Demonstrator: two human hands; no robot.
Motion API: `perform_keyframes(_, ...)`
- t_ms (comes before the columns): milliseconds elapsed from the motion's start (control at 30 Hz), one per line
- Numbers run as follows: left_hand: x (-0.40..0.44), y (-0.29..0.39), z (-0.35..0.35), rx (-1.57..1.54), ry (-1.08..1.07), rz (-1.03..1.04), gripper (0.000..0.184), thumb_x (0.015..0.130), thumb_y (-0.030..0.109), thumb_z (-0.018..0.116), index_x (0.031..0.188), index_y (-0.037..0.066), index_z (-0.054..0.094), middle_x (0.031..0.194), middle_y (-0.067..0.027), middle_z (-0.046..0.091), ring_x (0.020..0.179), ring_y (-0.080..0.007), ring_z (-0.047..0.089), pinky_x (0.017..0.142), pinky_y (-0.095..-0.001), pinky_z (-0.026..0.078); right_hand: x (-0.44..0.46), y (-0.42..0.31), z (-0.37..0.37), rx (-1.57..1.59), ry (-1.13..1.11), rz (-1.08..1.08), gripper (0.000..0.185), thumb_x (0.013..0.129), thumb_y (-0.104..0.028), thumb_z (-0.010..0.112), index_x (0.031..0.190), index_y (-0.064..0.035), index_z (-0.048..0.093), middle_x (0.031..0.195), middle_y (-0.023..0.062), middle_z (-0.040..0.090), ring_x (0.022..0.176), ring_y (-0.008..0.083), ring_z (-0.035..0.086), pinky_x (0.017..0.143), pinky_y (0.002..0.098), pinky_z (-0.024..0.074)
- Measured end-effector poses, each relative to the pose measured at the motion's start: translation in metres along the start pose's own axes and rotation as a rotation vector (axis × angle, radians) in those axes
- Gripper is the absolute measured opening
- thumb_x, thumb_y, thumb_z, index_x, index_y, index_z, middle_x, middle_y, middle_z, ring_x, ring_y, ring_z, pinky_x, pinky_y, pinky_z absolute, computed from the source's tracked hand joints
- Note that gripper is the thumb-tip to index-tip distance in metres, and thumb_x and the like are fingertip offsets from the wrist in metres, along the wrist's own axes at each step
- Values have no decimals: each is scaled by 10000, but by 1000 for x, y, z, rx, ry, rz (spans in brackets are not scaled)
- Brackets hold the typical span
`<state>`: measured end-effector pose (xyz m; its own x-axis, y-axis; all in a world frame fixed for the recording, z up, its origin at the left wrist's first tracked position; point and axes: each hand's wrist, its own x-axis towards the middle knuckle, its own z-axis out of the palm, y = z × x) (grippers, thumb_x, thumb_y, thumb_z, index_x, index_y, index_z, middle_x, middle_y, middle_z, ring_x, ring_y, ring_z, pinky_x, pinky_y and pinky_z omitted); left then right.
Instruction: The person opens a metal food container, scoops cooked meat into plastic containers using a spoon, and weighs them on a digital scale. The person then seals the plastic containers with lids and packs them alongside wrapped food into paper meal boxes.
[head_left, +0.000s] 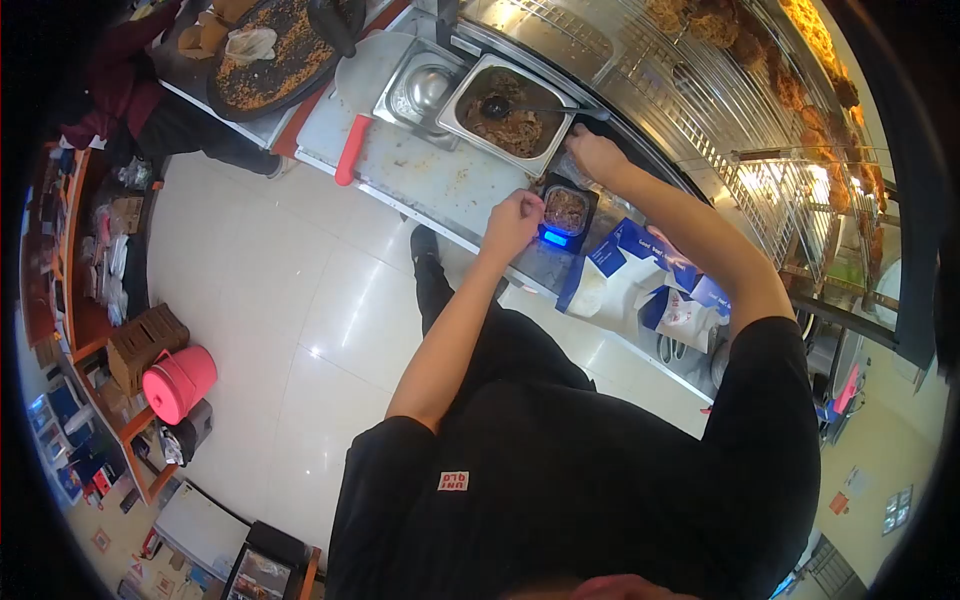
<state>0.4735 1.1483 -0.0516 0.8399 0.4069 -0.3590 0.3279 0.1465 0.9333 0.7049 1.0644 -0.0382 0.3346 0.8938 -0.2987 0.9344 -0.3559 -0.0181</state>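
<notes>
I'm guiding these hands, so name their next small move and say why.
Probably ease the left hand back from the small container: the hand is right beside it, perhaps touching, and the container stands on what looks like a scale with a lit blue display, so contact could skew any reading.

From my remote feed, I see the bare left hand (514,222) beside a small rectangular container of brown food (567,210) on a black, blue-lit scale (556,238), the bare right hand (597,157) near a rectangular steel pan (551,143).

UNIQLO on a label (454,481) of the black shirt (570,470), print on blue-and-white packaging (642,241) too small to read
</notes>
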Motion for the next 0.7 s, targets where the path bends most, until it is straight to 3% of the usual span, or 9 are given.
perform_keyframes(133,2,-2,4,-86,-28,-50,163,912,94,623,1041,-7,624,752,-58,665,585,-134,619,560,-281,510,-20,2,-30,-125,-8,-99,243,814,-35,585,1052,3,557,1092,225,586,818,395,694,693,451,594)
perform_keyframes(233,-7,7,8,208,124,182,143,928,117,625,1034,22,632,827,-59,674,695,-144,640,628,-296,515,-50,-8,-69,-150,38,-62,256,812,-31,583,1061,-9,524,1050,193,594,825,381,682,671,437,587)
perform_keyframes(333,-26,37,8,121,176,379,186,938,122,624,1112,58,617,1017,-60,672,827,-174,642,710,-324,511,-78,-11,-102,-40,220,-15,215,856,-72,595,1054,-33,521,1017,158,607,856,360,668,668,424,565)
perform_keyframes(433,-42,76,14,-191,155,313,377,1005,340,557,1288,92,527,1229,-79,611,936,-211,642,764,-349,523,-109,-33,-152,236,327,-18,181,908,-107,591,1070,-58,527,986,121,612,848,343,648,674,395,540)
perform_keyframes(533,-50,103,18,-935,-310,-40,619,1013,588,380,1425,126,396,1303,-90,576,1011,-234,642,832,-375,529,-134,-59,-166,589,294,48,167,903,-88,631,1055,-63,568,938,99,604,827,271,637,689,355,527)
perform_keyframes(567,-50,104,23,-937,-401,-66,673,998,630,319,1448,132,361,1314,-100,568,1034,-238,639,857,-387,526,-139,-69,-169,672,257,92,172,892,-74,643,1051,-59,578,930,99,601,831,256,636,688,351,525)
perform_keyframes(633,-53,99,33,-934,-586,-117,783,967,713,198,1496,144,292,1337,-120,551,1080,-245,632,907,-410,521,-144,-81,-158,740,391,79,204,876,-91,682,1056,-52,595,939,99,606,798,228,631,675,331,517)
perform_keyframes(700,-60,94,40,-1006,-527,-109,700,995,657,263,1531,210,199,1375,-129,495,1092,-256,627,947,-423,505,-151,-93,-153,782,491,26,200,877,-106,689,1049,-50,604,948,95,610,771,233,629,666,317,515)
